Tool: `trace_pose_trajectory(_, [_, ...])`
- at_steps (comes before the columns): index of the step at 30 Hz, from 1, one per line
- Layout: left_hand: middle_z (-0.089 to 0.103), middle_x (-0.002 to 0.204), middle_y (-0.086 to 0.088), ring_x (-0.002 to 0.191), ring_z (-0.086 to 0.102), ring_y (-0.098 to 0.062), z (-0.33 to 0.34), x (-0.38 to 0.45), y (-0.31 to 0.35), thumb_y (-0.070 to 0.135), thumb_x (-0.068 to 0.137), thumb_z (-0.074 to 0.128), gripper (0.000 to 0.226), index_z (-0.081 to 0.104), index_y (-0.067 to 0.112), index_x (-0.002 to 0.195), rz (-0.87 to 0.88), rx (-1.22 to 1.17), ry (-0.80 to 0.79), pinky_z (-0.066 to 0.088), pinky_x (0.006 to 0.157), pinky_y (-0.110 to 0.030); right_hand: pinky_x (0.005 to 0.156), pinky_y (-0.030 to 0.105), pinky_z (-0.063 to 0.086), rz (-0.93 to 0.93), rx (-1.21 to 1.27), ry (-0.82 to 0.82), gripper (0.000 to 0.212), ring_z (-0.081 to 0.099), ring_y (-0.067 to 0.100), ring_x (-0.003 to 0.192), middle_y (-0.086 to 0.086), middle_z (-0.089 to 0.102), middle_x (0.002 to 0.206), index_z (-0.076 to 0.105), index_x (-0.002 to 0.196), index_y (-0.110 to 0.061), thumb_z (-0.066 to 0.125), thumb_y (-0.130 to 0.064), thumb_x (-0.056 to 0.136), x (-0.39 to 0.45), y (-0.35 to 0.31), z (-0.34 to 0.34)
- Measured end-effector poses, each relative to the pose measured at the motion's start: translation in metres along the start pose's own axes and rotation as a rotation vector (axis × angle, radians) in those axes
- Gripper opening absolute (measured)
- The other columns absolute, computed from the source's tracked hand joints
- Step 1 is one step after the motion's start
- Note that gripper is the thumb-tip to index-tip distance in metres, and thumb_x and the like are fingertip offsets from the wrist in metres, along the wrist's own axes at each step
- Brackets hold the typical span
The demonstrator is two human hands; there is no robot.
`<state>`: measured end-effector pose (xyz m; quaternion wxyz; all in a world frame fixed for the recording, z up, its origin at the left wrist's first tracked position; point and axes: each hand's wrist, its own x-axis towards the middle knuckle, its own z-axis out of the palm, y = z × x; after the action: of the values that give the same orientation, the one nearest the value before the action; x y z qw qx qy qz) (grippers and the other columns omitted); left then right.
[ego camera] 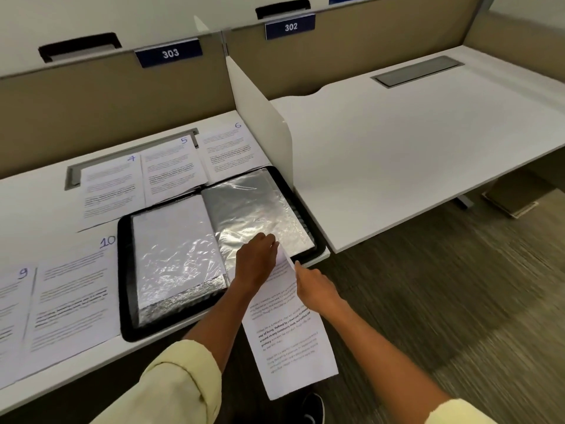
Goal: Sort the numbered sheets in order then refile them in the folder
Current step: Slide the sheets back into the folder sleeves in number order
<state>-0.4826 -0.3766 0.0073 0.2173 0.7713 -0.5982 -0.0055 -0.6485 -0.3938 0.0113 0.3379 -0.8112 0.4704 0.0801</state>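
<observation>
Nearest the camera, a printed sheet (287, 332) hangs off the desk's front edge, its top end reaching the open folder (214, 237). The right hand (315, 289) pinches the sheet's right edge near the top. The left hand (255, 261) lies over the sheet's upper end at the bottom of the folder's right-hand plastic sleeve (256, 209); its fingers curl downward (whether they actually grip the paper or the sleeve cannot be told). The folder lies open on the white desk (55, 209). To its left lie sheets 9 (12, 313) and 10 (73, 298); behind it, sheets 4 (110, 191), 5 (171, 166) and 6 (229, 151) in a row.
</observation>
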Motion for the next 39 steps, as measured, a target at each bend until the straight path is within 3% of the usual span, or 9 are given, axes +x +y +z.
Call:
trace_pose_trajectory(3, [0.055,0.071,0.002,0.055,0.053,-0.019,0.000,0.003,0.006,0.023,0.095,0.057,0.016,0.063,0.013,0.085,0.006,-0.009,0.022,0.043,0.048,-0.030,0.084,0.042,0.052,0.029,-0.052,-0.025,0.049,0.061,0.030,0.108,0.013,0.060,0.124,0.032,0.147,-0.012,0.045,-0.025,0.101,0.012,-0.003,-0.002])
trace_pose_trajectory(6, [0.055,0.072,0.002,0.055,0.053,-0.019,0.002,0.006,0.008,0.022,0.095,0.057,0.015,0.063,0.013,0.084,0.010,-0.019,0.026,0.046,0.049,-0.033,0.076,0.037,0.047,0.035,-0.036,-0.034,0.021,0.061,0.025,0.098,0.011,0.062,0.115,0.047,0.119,-0.014,0.041,-0.022,0.101,0.019,-0.004,-0.007])
trace_pose_trajectory(9, [0.056,0.072,0.001,0.054,0.052,-0.018,0.003,0.007,0.009,0.022,0.094,0.058,0.016,0.063,0.012,0.082,0.022,-0.015,0.027,0.046,0.047,-0.034,0.081,0.038,0.049,0.055,0.043,-0.026,0.012,0.058,0.023,0.093,0.010,0.062,0.111,0.048,0.101,-0.015,0.037,-0.019,0.102,0.025,-0.002,-0.014])
trace_pose_trajectory(16, [0.054,0.072,0.001,0.056,0.050,-0.016,0.010,0.001,0.011,0.021,0.093,0.063,0.015,0.065,0.013,0.081,0.074,-0.062,0.001,0.044,0.045,-0.033,0.087,0.042,0.049,0.163,0.279,-0.014,0.034,0.060,0.031,0.104,0.016,0.060,0.120,0.040,0.131,-0.009,0.031,-0.031,0.107,0.036,0.007,-0.018])
trace_pose_trajectory(18, [0.058,0.081,-0.001,0.066,0.056,-0.019,0.013,-0.001,0.009,0.019,0.091,0.066,0.006,0.067,0.013,0.091,0.052,-0.073,-0.049,0.047,0.052,-0.034,0.091,0.044,0.049,0.186,0.346,0.006,0.037,0.060,0.030,0.106,0.016,0.060,0.122,0.036,0.134,-0.009,0.032,-0.033,0.107,0.038,0.012,-0.019])
trace_pose_trajectory(23, [0.059,0.108,-0.006,0.099,0.054,-0.023,0.012,-0.018,-0.009,0.015,0.088,0.064,0.027,0.063,0.012,0.115,-0.049,-0.053,-0.115,0.049,0.070,-0.035,0.089,0.041,0.052,0.199,0.493,0.044,0.041,0.058,0.024,0.099,0.013,0.059,0.125,0.039,0.134,-0.010,0.046,-0.037,0.104,0.039,0.025,-0.016])
trace_pose_trajectory(32, [0.056,0.093,-0.009,0.088,0.052,-0.026,0.011,-0.045,-0.047,0.015,0.092,0.058,0.016,0.069,0.010,0.103,-0.146,-0.053,-0.073,0.041,0.065,-0.032,0.066,0.023,0.050,0.219,0.671,0.115,0.040,0.058,0.005,0.083,0.000,0.060,0.106,0.052,0.122,-0.015,0.068,-0.036,0.093,0.014,0.051,-0.002])
trace_pose_trajectory(36, [0.054,0.090,-0.006,0.085,0.050,-0.022,0.013,-0.048,-0.055,0.013,0.093,0.059,0.018,0.072,0.012,0.105,-0.158,-0.075,-0.105,0.039,0.064,-0.030,0.082,0.037,0.058,0.260,0.731,0.071,0.039,0.067,0.017,0.092,-0.002,0.059,0.102,0.054,0.122,-0.020,0.073,-0.031,0.089,-0.006,0.063,0.005])
trace_pose_trajectory(39, [0.053,0.089,-0.006,0.084,0.049,-0.023,0.014,-0.047,-0.058,0.010,0.092,0.059,0.018,0.074,0.012,0.103,-0.132,-0.085,-0.132,0.041,0.064,-0.032,0.083,0.043,0.060,0.305,0.831,-0.007,0.039,0.073,0.021,0.089,0.004,0.067,0.106,0.053,0.117,-0.024,0.076,-0.031,0.086,-0.024,0.077,0.012])
